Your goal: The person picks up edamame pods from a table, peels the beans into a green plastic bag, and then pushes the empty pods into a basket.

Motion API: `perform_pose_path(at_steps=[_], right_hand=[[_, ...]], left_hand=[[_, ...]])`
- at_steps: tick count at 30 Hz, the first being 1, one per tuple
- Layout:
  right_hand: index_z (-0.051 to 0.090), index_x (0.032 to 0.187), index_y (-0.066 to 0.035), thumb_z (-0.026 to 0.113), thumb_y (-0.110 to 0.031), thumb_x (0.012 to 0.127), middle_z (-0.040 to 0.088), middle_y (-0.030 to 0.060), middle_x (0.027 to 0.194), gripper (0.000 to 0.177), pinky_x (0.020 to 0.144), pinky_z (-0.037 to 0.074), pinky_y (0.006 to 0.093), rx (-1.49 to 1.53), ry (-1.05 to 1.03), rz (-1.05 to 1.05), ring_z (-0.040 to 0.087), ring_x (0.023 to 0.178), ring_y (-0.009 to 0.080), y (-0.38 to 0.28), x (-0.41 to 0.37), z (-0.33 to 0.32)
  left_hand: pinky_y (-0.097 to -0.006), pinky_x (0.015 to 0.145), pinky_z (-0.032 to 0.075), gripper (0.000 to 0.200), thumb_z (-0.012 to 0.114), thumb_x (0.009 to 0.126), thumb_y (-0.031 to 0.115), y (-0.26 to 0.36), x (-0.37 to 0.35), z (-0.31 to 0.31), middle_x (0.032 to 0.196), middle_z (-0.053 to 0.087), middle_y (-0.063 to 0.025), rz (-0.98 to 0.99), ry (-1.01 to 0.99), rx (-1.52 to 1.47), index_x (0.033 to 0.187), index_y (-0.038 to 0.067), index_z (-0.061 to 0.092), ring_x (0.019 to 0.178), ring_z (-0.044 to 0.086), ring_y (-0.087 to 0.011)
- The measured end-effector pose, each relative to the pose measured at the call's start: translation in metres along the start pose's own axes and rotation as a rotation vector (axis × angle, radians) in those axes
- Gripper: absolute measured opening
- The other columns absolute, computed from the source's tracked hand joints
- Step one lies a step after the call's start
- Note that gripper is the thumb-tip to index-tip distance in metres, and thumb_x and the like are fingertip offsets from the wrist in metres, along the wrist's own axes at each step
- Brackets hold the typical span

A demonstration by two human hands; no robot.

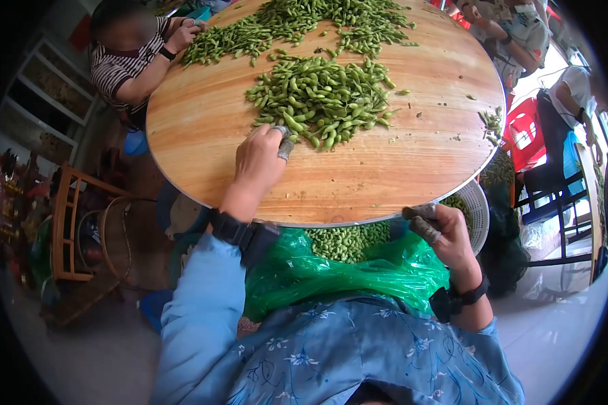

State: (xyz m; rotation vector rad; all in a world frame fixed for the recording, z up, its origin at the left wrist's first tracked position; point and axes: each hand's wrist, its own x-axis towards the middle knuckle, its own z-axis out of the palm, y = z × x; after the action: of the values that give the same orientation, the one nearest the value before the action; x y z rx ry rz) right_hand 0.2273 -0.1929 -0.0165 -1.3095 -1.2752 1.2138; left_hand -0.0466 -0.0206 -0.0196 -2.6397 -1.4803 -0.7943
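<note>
My left hand (262, 156) is at the near edge of a heap of green edamame pods (324, 94) on the round wooden table. Its thumb and forefinger, wrapped in grey coverings, pinch at a pod (292, 122) there. My right hand (447, 233) is closed just off the table's near rim, its wrapped fingertips pressed together; anything between them is too small to make out. Below the rim, shelled green beans (348, 243) lie in a container lined with a green plastic bag (284, 266), which spreads over my lap.
A larger spread of pods (270, 27) covers the far side of the wooden table (203, 128). One person (128, 64) works at the left, others sit at the right. A white basket (478, 209), a red stool (524, 135) and a wooden chair (64, 229) stand around.
</note>
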Motion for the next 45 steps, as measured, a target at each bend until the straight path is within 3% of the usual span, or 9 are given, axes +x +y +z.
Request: perform_pose_path(at_steps=[5, 10, 12, 21, 25, 29, 30, 37, 45], right_hand=[[0.055, 0.104, 0.005, 0.056, -0.013, 0.084, 0.060, 0.0014, 0.086, 0.027, 0.071, 0.044, 0.0227, 0.189, -0.144, 0.010, 0.053, 0.080, 0.0066, -0.015, 0.024, 0.038], [0.056, 0.100, 0.003, 0.055, -0.020, 0.085, 0.059, 0.0000, 0.088, 0.028, 0.073, 0.042, 0.0219, 0.347, -0.227, 0.080, 0.051, 0.082, 0.0056, -0.013, 0.033, 0.059], [0.058, 0.097, 0.000, 0.057, -0.021, 0.084, 0.059, -0.0011, 0.085, 0.025, 0.068, 0.041, 0.0195, 0.372, -0.240, 0.123, 0.052, 0.080, 0.0044, -0.009, 0.035, 0.060], [0.057, 0.100, -0.002, 0.056, -0.021, 0.084, 0.059, -0.0018, 0.081, 0.025, 0.062, 0.039, 0.0188, 0.412, -0.167, 0.064, 0.050, 0.071, 0.0044, -0.008, 0.058, 0.056], [0.057, 0.101, -0.001, 0.056, -0.017, 0.084, 0.059, -0.0003, 0.085, 0.023, 0.068, 0.042, 0.0204, 0.459, -0.162, 0.058, 0.052, 0.076, 0.0053, -0.009, 0.051, 0.061], [0.056, 0.103, -0.001, 0.056, -0.016, 0.084, 0.059, 0.0003, 0.089, 0.024, 0.076, 0.043, 0.0222, 0.539, -0.186, 0.118, 0.053, 0.081, 0.0069, -0.005, 0.050, 0.068], [0.056, 0.103, -0.001, 0.056, -0.016, 0.084, 0.058, 0.0003, 0.091, 0.024, 0.076, 0.043, 0.0221, 0.542, -0.186, 0.119, 0.053, 0.082, 0.0071, -0.005, 0.052, 0.069], [0.056, 0.104, -0.001, 0.056, -0.016, 0.084, 0.058, 0.0001, 0.092, 0.025, 0.076, 0.043, 0.0222, 0.536, -0.180, 0.108, 0.053, 0.083, 0.0068, -0.013, 0.050, 0.067], [0.058, 0.094, -0.004, 0.060, -0.023, 0.081, 0.060, -0.0007, 0.085, 0.023, 0.065, 0.041, 0.0187, 0.676, -0.206, 0.122, 0.053, 0.076, 0.0048, -0.008, 0.042, 0.068]], left_hand=[[-0.0191, 0.048, 0.040, 0.010, 0.061, 0.077, 0.001, 0.060, -0.032, -0.027, 0.067, 0.058, -0.0018, -0.290, -0.034, -0.788, 0.085, -0.002, 0.057, 0.057, 0.049, -0.0030], [-0.0217, 0.056, 0.045, 0.015, 0.063, 0.072, -0.003, 0.091, -0.059, -0.025, 0.072, 0.059, -0.0041, -0.191, -0.015, -0.792, 0.086, -0.003, 0.059, 0.065, 0.055, -0.0084], [-0.0313, 0.056, 0.046, 0.016, 0.064, 0.068, -0.001, 0.088, -0.064, -0.012, 0.074, 0.057, -0.0133, -0.003, 0.087, -0.663, 0.083, -0.002, 0.060, 0.064, 0.058, -0.0249], [-0.0314, 0.064, 0.047, 0.015, 0.063, 0.069, 0.001, 0.054, -0.016, -0.012, 0.082, 0.057, -0.0139, 0.259, 0.296, -0.200, 0.084, -0.001, 0.061, 0.070, 0.058, -0.0280], [-0.0304, 0.062, 0.048, 0.017, 0.064, 0.067, -0.003, 0.065, -0.027, -0.014, 0.081, 0.058, -0.0144, -0.045, 0.181, -0.635, 0.083, -0.001, 0.059, 0.071, 0.059, -0.0255], [-0.0281, 0.062, 0.048, 0.017, 0.064, 0.069, -0.004, 0.070, -0.038, -0.005, 0.080, 0.059, -0.0114, 0.016, 0.185, -0.630, 0.085, 0.000, 0.059, 0.070, 0.060, -0.0215], [-0.0227, 0.060, 0.044, 0.019, 0.066, 0.069, -0.004, 0.068, -0.038, -0.001, 0.074, 0.059, -0.0037, 0.014, 0.195, -0.618, 0.086, 0.001, 0.060, 0.066, 0.052, -0.0095], [-0.0261, 0.062, 0.048, 0.015, 0.064, 0.070, -0.003, 0.068, -0.029, -0.010, 0.080, 0.061, -0.0082, -0.232, 0.119, -1.035, 0.084, -0.001, 0.059, 0.069, 0.058, -0.0128], [-0.0287, 0.065, 0.049, 0.024, 0.067, 0.062, -0.005, 0.092, -0.052, -0.018, 0.080, 0.061, -0.0108, 0.031, 0.203, -0.702, 0.084, 0.000, 0.059, 0.072, 0.061, -0.0220]])
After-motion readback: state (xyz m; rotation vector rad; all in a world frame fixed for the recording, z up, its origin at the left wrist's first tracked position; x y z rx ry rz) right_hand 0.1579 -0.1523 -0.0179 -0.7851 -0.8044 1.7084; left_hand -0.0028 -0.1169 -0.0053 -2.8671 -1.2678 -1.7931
